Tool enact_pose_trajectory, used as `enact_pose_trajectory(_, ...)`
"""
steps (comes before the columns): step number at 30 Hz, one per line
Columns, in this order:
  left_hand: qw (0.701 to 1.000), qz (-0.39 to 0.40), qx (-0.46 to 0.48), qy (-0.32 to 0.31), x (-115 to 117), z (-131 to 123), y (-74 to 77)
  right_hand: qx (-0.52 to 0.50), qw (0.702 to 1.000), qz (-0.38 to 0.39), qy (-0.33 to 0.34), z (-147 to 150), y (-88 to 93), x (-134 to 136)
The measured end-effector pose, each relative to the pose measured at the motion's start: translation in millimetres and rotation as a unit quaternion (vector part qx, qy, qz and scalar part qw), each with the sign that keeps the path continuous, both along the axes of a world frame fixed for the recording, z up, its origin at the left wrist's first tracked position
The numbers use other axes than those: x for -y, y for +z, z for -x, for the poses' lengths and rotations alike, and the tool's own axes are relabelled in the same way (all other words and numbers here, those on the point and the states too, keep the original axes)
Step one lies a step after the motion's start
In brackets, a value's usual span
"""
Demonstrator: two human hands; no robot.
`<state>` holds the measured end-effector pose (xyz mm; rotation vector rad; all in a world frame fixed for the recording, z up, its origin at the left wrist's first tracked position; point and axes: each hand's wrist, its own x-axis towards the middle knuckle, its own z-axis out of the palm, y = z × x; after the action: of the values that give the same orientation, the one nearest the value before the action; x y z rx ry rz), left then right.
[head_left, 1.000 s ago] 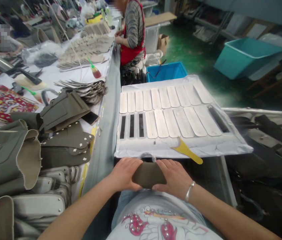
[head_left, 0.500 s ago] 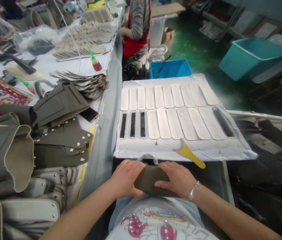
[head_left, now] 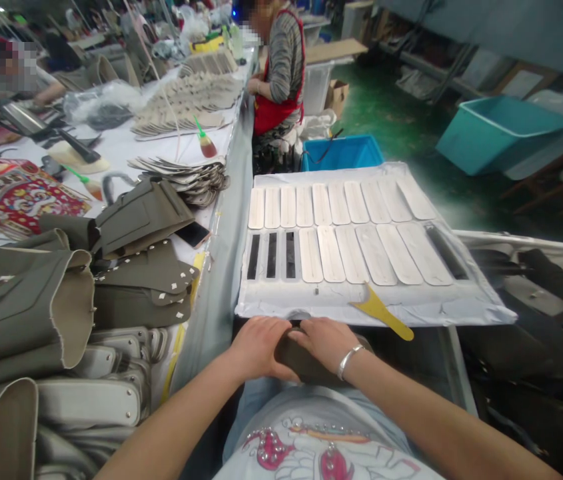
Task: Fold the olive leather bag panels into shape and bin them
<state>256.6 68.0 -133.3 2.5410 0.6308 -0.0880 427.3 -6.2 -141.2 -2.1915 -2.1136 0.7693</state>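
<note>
Close to my body, below the near edge of a white-covered board [head_left: 281,303], I hold an olive-brown leather-like piece [head_left: 306,361]. My left hand [head_left: 261,348] is closed around its left end, thumb toward me. My right hand [head_left: 328,343] curls over the top of the piece, its fingers near the left fingertips. On the board lie two rows of pale oblong strips [head_left: 356,200], a few with dark centres. A yellow flat tool [head_left: 386,313] with a forked end rests at the board's near edge, just beyond my right hand.
At left, a table holds olive panels [head_left: 144,217], stacked pale straps [head_left: 96,400], a phone [head_left: 194,233] and a glue bottle [head_left: 206,143]. A person in a red apron [head_left: 278,110] sits ahead. Blue [head_left: 344,153] and teal [head_left: 501,133] bins stand beyond; dark pieces [head_left: 536,333] fill the right side.
My right hand has slid left along the piece, closer to my left hand. The view has tilted up slightly, bringing more of the room into sight.
</note>
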Motion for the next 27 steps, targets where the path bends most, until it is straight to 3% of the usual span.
enact_pose_trajectory(6, 1.0, -0.012, 0.009, 0.01, 4.4, 3.8, -3.3, -0.052, 0.997, -0.036, 0.044, -6.7, 8.2, 15.7)
enact_pose_trajectory(12, 1.0, -0.021, 0.006, 0.0, -3.8, 2.2, -5.7, -0.046, 0.998, 0.001, 0.032, -4.9, 3.3, -0.9)
enact_pose_trajectory(20, 0.992, -0.122, -0.01, 0.043, 2.5, -1.0, -7.1, 0.068, 0.996, -0.038, 0.035, -5.9, 0.4, 10.4)
enact_pose_trajectory(24, 0.988, -0.141, -0.052, 0.029, 7.7, -6.9, -7.1, 0.124, 0.99, -0.046, 0.042, -19.9, 1.7, 26.0)
enact_pose_trajectory(27, 0.984, -0.163, -0.058, 0.028, 8.8, -7.8, -9.2, 0.119, 0.991, -0.048, 0.021, -10.4, 0.4, 28.2)
